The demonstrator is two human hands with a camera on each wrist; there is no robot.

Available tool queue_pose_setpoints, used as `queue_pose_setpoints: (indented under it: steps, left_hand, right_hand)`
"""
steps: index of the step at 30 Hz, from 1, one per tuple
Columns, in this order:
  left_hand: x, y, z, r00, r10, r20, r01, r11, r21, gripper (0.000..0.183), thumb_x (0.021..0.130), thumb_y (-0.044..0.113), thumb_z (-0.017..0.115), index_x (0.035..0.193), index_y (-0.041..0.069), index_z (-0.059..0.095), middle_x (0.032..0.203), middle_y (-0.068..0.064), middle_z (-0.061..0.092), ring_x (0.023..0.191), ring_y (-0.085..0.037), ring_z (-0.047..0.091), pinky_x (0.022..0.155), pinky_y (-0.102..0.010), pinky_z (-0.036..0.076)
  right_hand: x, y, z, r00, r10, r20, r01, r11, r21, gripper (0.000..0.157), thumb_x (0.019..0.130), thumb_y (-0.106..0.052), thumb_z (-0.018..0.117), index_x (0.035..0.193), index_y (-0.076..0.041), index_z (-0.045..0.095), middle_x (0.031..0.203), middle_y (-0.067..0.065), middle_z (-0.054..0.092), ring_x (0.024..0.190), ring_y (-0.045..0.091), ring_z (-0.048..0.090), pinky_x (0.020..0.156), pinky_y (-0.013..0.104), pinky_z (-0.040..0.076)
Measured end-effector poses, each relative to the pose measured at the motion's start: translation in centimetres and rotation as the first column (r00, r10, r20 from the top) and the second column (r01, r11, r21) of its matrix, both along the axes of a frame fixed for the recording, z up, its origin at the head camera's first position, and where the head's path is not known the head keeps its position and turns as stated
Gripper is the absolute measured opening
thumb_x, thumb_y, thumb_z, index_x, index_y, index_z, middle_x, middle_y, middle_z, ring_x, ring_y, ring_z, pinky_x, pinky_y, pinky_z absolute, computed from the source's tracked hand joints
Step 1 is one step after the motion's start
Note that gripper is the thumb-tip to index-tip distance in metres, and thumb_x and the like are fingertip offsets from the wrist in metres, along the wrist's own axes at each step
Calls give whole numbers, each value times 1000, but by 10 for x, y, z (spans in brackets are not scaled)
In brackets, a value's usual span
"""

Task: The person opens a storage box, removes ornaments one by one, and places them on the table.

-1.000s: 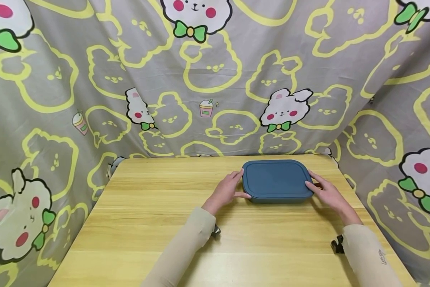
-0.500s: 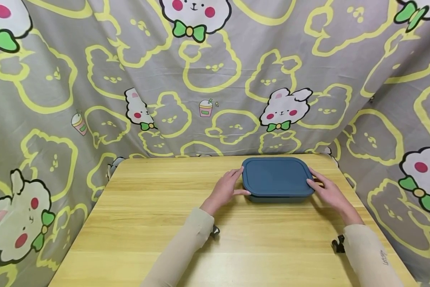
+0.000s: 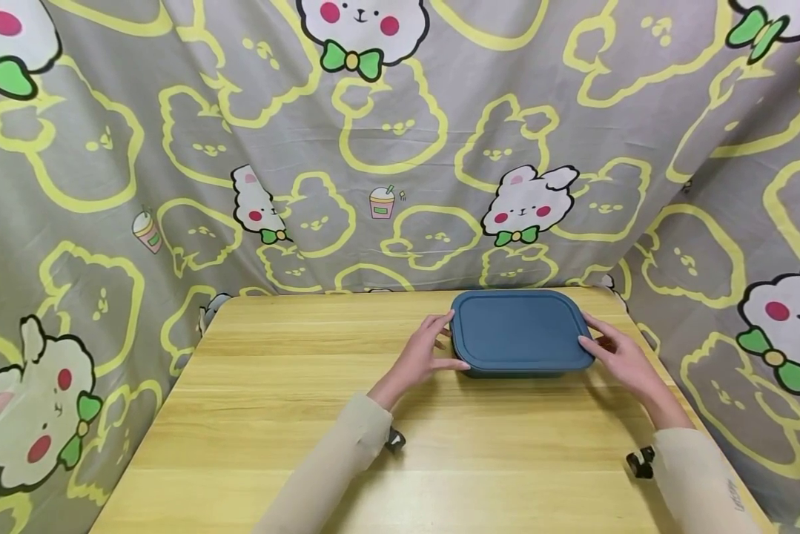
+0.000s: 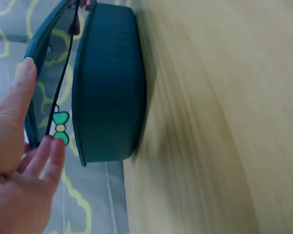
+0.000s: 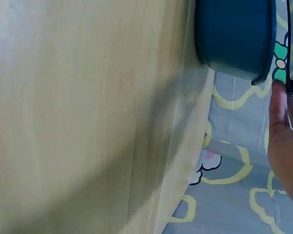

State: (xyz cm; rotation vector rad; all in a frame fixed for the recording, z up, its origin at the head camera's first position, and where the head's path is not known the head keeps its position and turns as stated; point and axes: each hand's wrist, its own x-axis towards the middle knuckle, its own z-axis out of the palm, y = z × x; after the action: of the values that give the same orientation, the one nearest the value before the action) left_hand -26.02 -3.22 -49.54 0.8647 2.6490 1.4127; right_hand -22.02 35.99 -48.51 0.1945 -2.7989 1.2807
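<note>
A dark blue rectangular lid (image 3: 523,330) with rounded corners is raised off a matching food container (image 4: 110,87), with a gap between them in both wrist views. The container stands on the table; from the head view the lid hides most of it. My left hand (image 3: 416,356) holds the lid's left end, thumb at the near corner and fingers at the side and underside. At the other end, my right hand (image 3: 626,363) grips the lid's edge between thumb and fingers. The container's inside is hidden.
The wooden table (image 3: 293,400) extends to the left and toward me. A grey curtain (image 3: 319,237) with cartoon rabbits hangs behind and on both sides, close to the table's back edge. Black wrist cameras (image 3: 641,463) sit under the sleeves.
Both hands have lifted the lid off the container, first opening a thin gap, then raising it further and shifting it slightly right. The container stays on the table.
</note>
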Motion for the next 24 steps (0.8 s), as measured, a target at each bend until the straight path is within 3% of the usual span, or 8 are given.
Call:
queue_pose_setpoints:
  steps: [4,8,11,14,19,24]
  left_hand:
    - [7,-1,2,997,-46,64,35,986,164,102,78,14,92,162,11,34,146,-14,48,116,-25,64,98,-36,59]
    - [15,-4,4,987,-87,132,48,961,273,98,79,6,90,161,11,36,144,-14,48,112,-28,66,100,-39,58]
    - [19,-7,5,982,-97,165,44,953,301,94,83,3,86,162,13,36,143,-14,48,110,-27,67,99,-37,58]
    - [21,-8,7,980,-95,175,38,952,303,91,86,3,84,162,16,36,142,-14,50,104,-26,70,94,-34,60]
    - [25,-9,9,969,-123,213,54,951,305,89,89,3,81,163,20,34,139,-13,53,95,-18,73,88,-28,61]
    - [32,-10,12,951,-144,275,55,950,306,89,90,3,79,163,24,33,134,-10,54,91,-11,73,86,-26,62]
  right_hand:
    - [6,2,1,1000,4,-21,-5,999,-45,63,107,-30,59,162,-12,34,141,20,53,87,-1,58,68,23,47]
    - [12,3,4,1000,11,-16,-12,997,-80,64,106,-28,62,162,-12,36,149,24,51,89,-1,65,74,15,50]
    - [17,4,6,1000,23,-7,-24,994,-105,65,105,-28,63,162,-13,36,158,22,44,93,-4,67,80,9,50]
    - [20,5,7,999,34,1,-34,990,-138,65,105,-29,64,162,-14,37,158,9,47,96,-5,68,82,8,50]
    - [25,8,8,998,62,-8,-63,978,-198,62,105,-24,64,161,-11,39,143,-21,49,100,-8,68,83,10,53]
    - [29,12,8,996,82,-16,-84,968,-236,60,105,-17,63,159,-3,39,130,-29,52,97,-5,70,77,18,59]
